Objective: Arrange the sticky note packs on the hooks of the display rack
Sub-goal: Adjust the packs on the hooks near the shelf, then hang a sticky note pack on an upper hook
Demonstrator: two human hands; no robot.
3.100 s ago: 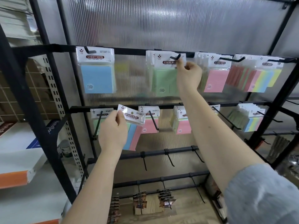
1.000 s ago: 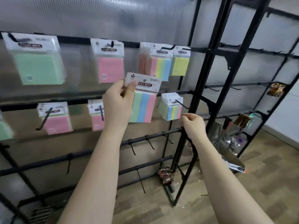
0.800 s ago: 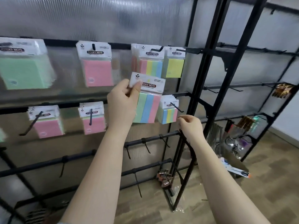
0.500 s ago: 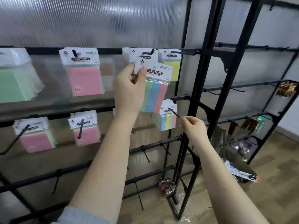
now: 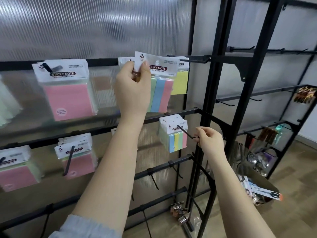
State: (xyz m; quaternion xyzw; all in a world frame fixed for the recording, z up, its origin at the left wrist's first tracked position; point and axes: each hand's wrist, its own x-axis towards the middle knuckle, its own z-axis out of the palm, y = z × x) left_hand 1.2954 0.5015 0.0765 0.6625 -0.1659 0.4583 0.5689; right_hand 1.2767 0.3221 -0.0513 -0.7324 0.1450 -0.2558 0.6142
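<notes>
My left hand (image 5: 133, 88) grips a striped sticky note pack (image 5: 158, 83) by its white header, raised in front of the top rail of the black display rack (image 5: 212, 100). Behind it hang more packs, one of them yellow (image 5: 180, 83). My right hand (image 5: 210, 139) pinches the tip of a black hook (image 5: 186, 132) on the second rail. A stack of striped packs (image 5: 173, 136) hangs on that hook. Pink packs hang at upper left (image 5: 66, 93) and on the second rail (image 5: 77, 157).
Bare hooks (image 5: 154, 181) stick out from the lower rails. A second rack (image 5: 291, 103) to the right carries small metal items. A round bin (image 5: 259, 189) with packaged goods sits on the wooden floor. Clips (image 5: 180, 212) hang near the rack's foot.
My left hand has lifted the striped pack from mid height to the top rail. My right hand has come off the rack's post and closed on the hook's tip.
</notes>
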